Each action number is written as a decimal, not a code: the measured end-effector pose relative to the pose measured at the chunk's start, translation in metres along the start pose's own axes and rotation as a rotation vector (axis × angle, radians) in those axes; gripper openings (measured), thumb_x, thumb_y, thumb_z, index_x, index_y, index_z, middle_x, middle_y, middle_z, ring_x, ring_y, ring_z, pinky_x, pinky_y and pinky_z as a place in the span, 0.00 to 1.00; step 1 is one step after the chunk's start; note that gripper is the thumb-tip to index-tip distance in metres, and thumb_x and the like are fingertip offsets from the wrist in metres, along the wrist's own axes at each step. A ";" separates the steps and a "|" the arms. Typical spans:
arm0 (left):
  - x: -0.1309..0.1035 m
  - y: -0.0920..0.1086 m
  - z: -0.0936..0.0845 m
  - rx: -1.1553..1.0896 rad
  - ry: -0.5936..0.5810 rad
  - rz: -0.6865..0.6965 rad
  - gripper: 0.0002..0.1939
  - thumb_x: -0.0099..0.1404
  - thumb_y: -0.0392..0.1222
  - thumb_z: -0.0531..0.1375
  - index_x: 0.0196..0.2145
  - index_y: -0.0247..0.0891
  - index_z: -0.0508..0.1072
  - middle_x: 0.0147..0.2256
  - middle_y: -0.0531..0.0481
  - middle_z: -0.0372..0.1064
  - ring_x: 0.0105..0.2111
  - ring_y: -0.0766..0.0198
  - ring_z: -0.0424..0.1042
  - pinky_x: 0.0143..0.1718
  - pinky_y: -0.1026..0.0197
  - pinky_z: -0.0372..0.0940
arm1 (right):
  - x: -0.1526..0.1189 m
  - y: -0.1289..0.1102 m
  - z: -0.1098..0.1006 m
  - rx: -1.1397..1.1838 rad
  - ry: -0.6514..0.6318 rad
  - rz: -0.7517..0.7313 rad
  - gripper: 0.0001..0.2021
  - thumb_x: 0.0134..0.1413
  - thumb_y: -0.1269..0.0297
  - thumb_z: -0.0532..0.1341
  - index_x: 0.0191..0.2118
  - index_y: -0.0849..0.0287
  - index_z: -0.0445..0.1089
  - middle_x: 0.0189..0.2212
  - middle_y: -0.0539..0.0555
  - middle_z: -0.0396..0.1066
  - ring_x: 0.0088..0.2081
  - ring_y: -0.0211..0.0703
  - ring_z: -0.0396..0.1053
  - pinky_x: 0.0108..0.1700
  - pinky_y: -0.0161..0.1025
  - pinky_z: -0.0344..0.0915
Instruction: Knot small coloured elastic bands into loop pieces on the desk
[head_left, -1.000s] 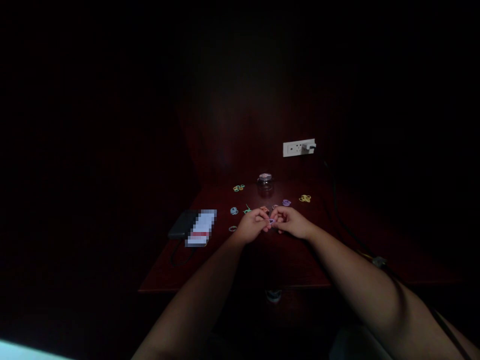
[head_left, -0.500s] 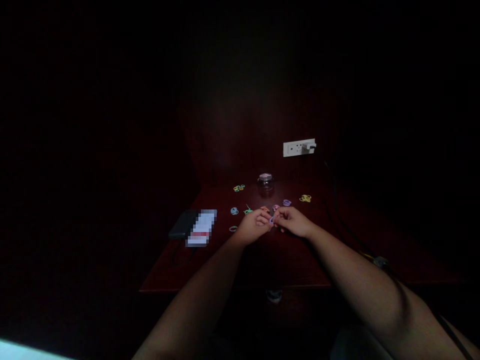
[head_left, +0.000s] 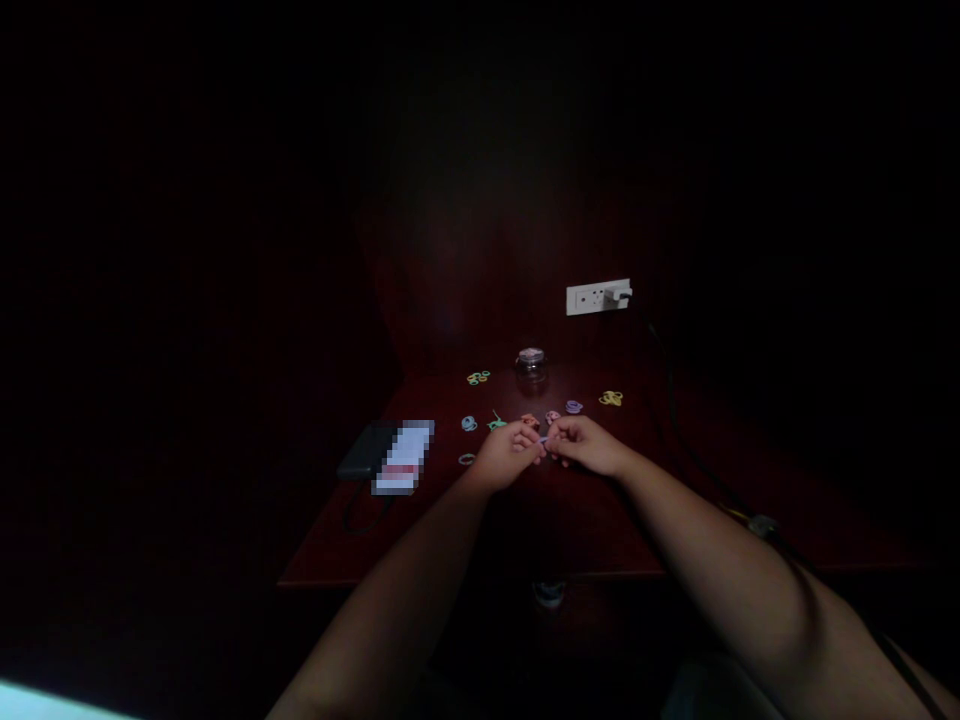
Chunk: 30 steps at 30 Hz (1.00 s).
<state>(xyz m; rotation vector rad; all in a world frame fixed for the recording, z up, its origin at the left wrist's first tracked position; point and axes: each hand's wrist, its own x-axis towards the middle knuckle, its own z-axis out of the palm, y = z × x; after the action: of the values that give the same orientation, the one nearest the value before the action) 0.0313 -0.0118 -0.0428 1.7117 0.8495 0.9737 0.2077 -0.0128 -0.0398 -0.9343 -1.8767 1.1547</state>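
Note:
Between my fingertips is a small purple hair tie (head_left: 544,441), partly hidden. My left hand (head_left: 510,452) pinches its left side and my right hand (head_left: 581,443) pinches its right side, both a little above the dark red table. Just beyond my hands lie small piles of hair ties: orange (head_left: 529,421), pink (head_left: 553,417) and purple (head_left: 574,407). Left of them are a green pile (head_left: 497,424) and a blue pile (head_left: 469,423). A single pale hair tie (head_left: 467,460) lies beside my left wrist.
A clear lidded jar (head_left: 532,368) stands at the back. Yellow hair ties (head_left: 611,398) lie to the right, mixed-colour ones (head_left: 478,378) at the back left. A phone (head_left: 405,457) and a dark flat case (head_left: 365,450) are at left. A wall socket (head_left: 598,297) holds a plug with a cable.
The purple hair tie between my fingers looks narrower and flatter than before, when its loop showed. Both hands have stayed in nearly the same place.

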 end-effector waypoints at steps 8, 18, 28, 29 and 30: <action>0.000 -0.004 -0.002 0.018 -0.032 0.032 0.04 0.52 0.34 0.58 0.28 0.32 0.65 0.25 0.49 0.70 0.23 0.70 0.67 0.25 0.68 0.60 | -0.001 0.001 -0.001 -0.014 0.005 -0.015 0.10 0.49 0.60 0.58 0.26 0.62 0.62 0.19 0.48 0.63 0.18 0.30 0.60 0.20 0.29 0.55; -0.001 -0.003 -0.001 0.018 -0.111 -0.068 0.06 0.54 0.38 0.57 0.27 0.31 0.67 0.24 0.48 0.70 0.22 0.70 0.67 0.25 0.67 0.60 | 0.001 0.007 -0.007 0.000 0.089 -0.041 0.11 0.47 0.58 0.58 0.24 0.61 0.60 0.18 0.46 0.59 0.17 0.30 0.58 0.19 0.29 0.55; -0.005 -0.003 -0.001 0.052 -0.109 -0.001 0.04 0.55 0.36 0.56 0.28 0.31 0.66 0.26 0.47 0.70 0.24 0.69 0.68 0.28 0.66 0.61 | 0.000 0.002 -0.005 0.008 0.073 -0.028 0.12 0.47 0.58 0.58 0.24 0.61 0.60 0.17 0.45 0.59 0.17 0.30 0.57 0.20 0.30 0.54; -0.004 -0.003 -0.001 0.056 -0.106 0.012 0.04 0.55 0.36 0.56 0.28 0.31 0.66 0.26 0.47 0.70 0.25 0.69 0.68 0.28 0.66 0.61 | 0.000 0.002 -0.004 0.008 0.079 -0.025 0.12 0.47 0.57 0.58 0.24 0.61 0.60 0.17 0.45 0.59 0.17 0.30 0.57 0.20 0.30 0.54; -0.004 -0.003 -0.001 0.067 -0.097 0.028 0.05 0.55 0.36 0.56 0.28 0.31 0.66 0.26 0.48 0.70 0.24 0.69 0.67 0.27 0.66 0.61 | 0.000 0.001 -0.004 0.008 0.082 -0.019 0.12 0.47 0.57 0.58 0.24 0.61 0.60 0.17 0.45 0.59 0.17 0.30 0.57 0.20 0.30 0.55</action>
<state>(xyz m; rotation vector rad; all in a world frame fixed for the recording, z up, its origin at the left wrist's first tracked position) 0.0284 -0.0139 -0.0467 1.8167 0.8049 0.8824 0.2111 -0.0110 -0.0397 -0.9434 -1.8102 1.0954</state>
